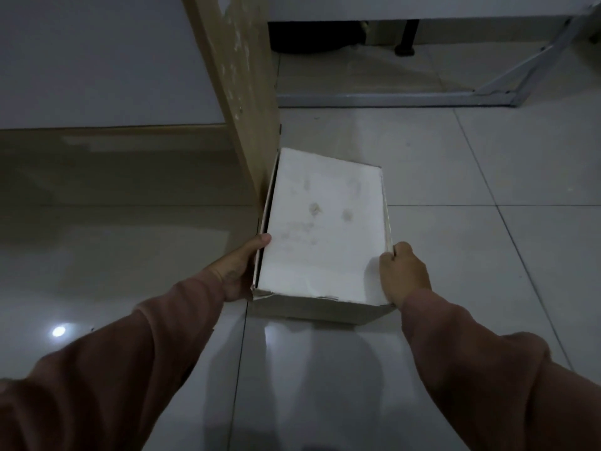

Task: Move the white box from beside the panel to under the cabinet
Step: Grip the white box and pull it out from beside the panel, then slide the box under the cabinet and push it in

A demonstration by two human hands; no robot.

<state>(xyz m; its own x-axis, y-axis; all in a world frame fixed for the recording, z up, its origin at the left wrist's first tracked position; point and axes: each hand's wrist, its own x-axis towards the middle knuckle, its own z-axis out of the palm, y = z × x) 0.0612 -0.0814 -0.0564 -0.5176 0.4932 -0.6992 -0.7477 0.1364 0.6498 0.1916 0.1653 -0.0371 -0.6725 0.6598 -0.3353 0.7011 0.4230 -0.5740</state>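
Dim room, glossy tiled floor [455, 255]. White box [325, 229] on floor, left side against wooden panel [247, 92]; not yet under cabinet [422, 8]. I judge risk: loose lid flap may lift or box may snag on panel edge when pulled. Left hand [240, 271] grip clasps left side; right hand [403, 275] grip curled tight on right edge.

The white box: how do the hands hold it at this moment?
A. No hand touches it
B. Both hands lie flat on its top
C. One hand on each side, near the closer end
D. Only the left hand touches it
C: the left hand grips the left edge of the white box and the right hand grips the right edge, both near the closer end.
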